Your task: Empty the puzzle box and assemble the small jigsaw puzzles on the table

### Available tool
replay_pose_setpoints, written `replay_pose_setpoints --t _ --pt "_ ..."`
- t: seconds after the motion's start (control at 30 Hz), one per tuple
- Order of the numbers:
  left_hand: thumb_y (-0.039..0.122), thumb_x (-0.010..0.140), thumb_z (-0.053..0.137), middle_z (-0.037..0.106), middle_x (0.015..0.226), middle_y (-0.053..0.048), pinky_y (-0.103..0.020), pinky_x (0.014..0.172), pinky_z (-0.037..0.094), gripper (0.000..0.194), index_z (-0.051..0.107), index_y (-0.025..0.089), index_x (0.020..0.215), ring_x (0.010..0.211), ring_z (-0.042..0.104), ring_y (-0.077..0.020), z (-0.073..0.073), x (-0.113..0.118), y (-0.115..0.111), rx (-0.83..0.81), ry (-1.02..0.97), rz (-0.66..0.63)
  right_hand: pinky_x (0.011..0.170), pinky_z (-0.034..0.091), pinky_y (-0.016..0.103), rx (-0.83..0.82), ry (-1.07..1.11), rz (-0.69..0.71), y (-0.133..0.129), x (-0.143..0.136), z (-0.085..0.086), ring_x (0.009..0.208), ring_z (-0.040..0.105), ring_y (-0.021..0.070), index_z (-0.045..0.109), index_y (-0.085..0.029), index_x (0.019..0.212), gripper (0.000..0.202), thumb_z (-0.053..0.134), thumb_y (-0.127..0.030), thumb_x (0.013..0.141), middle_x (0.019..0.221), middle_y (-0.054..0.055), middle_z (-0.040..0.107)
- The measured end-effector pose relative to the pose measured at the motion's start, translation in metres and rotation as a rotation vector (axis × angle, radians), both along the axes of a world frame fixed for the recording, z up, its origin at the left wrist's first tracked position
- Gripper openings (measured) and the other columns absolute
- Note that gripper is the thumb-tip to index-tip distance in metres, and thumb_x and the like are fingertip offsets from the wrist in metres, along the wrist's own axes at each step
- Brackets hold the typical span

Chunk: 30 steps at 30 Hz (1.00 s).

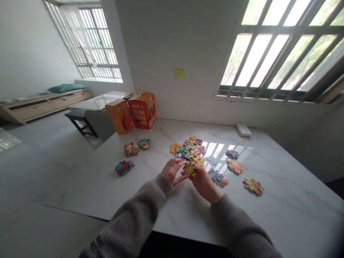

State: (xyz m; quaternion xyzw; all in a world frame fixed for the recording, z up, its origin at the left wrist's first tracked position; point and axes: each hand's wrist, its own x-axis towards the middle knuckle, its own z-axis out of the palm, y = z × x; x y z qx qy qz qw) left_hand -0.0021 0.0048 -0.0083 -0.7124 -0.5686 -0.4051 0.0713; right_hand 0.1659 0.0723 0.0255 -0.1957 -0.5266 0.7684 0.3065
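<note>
A yellow-green jigsaw puzzle piece (189, 168) is held up between my two hands, just in front of a loose heap of mixed jigsaw pieces (191, 147). My right hand (202, 182) grips it from the right, thumb and fingers closed on its edge. From the left, my left hand (174, 170) reaches it with thumb and fingertips curved around its side. Whether more pieces lie behind it in the grip I cannot tell. A pale blue piece (212, 160) lies flat right of the heap, and a small pile of blue-purple pieces (218, 178) is near my right hand.
More piles lie on the right, including an orange one (235, 166) and a yellow-red one (253, 186). Stacks at left include a blue-red one (124, 167). Orange-red boxes (142, 110) stand at the back left of the marble-look table (94, 193). A white device (243, 129) sits back right.
</note>
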Motion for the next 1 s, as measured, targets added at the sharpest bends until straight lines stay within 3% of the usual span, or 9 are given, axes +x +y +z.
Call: replay_pose_setpoints --t 0.13,0.27,0.37,0.53,0.63,0.7,0.83,0.93,1.0 --pt "0.057 0.085 0.061 0.064 0.104 -0.013 -0.041 0.085 0.047 0.059 0.058 0.017 0.128 0.095 0.058 -0.0263 0.006 -0.007 0.000 0.000 0.051 0.036 0.066 0.054 0.036 -0.039 -0.038 -0.095 -0.002 -0.001 -0.011 0.076 0.063 0.0212 0.065 -0.019 0.094 0.039 0.054 -0.056 0.088 0.084 0.005 0.066" --pt "0.056 0.084 0.064 0.066 0.089 -0.008 -0.036 0.079 0.048 0.058 0.061 0.016 0.126 0.081 0.058 -0.0208 0.011 -0.014 -0.004 -0.023 -0.022 -0.035 0.056 0.044 0.025 0.174 -0.172 -0.167 0.002 0.005 -0.020 0.058 0.049 0.0131 0.060 -0.020 0.079 0.040 0.059 -0.059 0.086 0.063 -0.002 0.055" --pt "0.050 0.088 0.062 0.066 0.089 -0.006 -0.032 0.077 0.051 0.055 0.057 0.018 0.132 0.076 0.058 -0.0166 0.011 -0.013 -0.007 -0.104 -0.219 -0.115 0.054 0.037 0.024 0.279 -0.227 -0.122 0.002 0.006 -0.018 0.053 0.044 0.0115 0.055 -0.020 0.072 0.042 0.056 -0.058 0.089 0.056 -0.004 0.050" --pt "0.038 0.094 0.052 0.066 0.089 -0.006 -0.027 0.072 0.053 0.045 0.057 0.014 0.132 0.072 0.061 -0.0132 0.012 -0.004 -0.006 -0.231 -0.654 -0.203 0.051 0.034 0.024 0.261 -0.243 -0.061 -0.006 0.004 -0.006 0.049 0.042 0.0100 0.048 -0.020 0.062 0.046 0.062 -0.057 0.085 0.051 -0.004 0.047" --pt "0.033 0.093 0.051 0.063 0.081 -0.004 -0.025 0.069 0.051 0.039 0.063 0.013 0.124 0.069 0.059 -0.0121 0.014 -0.001 -0.005 -0.240 -0.762 -0.162 0.049 0.035 0.024 0.291 -0.272 0.023 -0.011 0.003 -0.004 0.049 0.043 0.0099 0.055 -0.018 0.068 0.042 0.056 -0.054 0.090 0.054 -0.003 0.049" --pt "0.028 0.089 0.053 0.062 0.079 -0.003 -0.023 0.066 0.049 0.035 0.067 0.013 0.117 0.067 0.056 -0.0109 0.016 -0.002 -0.004 -0.223 -0.731 -0.111 0.048 0.039 0.024 0.326 -0.253 0.026 -0.011 0.003 -0.005 0.052 0.046 0.0109 0.060 -0.018 0.089 0.035 0.051 -0.051 0.093 0.062 -0.002 0.053" --pt "0.018 0.081 0.055 0.058 0.071 0.001 -0.020 0.062 0.046 0.032 0.068 0.013 0.109 0.060 0.051 -0.0085 0.020 -0.003 -0.004 -0.194 -0.674 -0.034 0.066 0.055 0.032 0.696 -0.196 -0.184 -0.003 0.008 -0.008 0.082 0.061 0.0180 0.048 -0.026 0.128 0.041 0.060 -0.039 0.090 0.103 0.006 0.060" --pt "0.015 0.078 0.054 0.057 0.067 0.002 -0.020 0.061 0.047 0.032 0.066 0.013 0.108 0.056 0.052 -0.0078 0.016 -0.002 -0.003 -0.205 -0.691 -0.044 0.088 0.055 0.040 1.088 -0.231 -0.179 0.006 0.014 -0.006 0.105 0.060 0.0223 0.056 -0.026 0.119 0.027 0.059 -0.027 0.092 0.118 0.010 0.058" --pt "0.014 0.077 0.055 0.057 0.066 0.003 -0.020 0.060 0.048 0.030 0.064 0.013 0.105 0.055 0.053 -0.0076 0.013 -0.001 -0.001 -0.212 -0.710 -0.053 0.095 0.052 0.042 1.217 -0.256 -0.150 0.009 0.018 -0.004 0.112 0.058 0.0235 0.059 -0.026 0.114 0.022 0.058 -0.023 0.092 0.120 0.010 0.058"
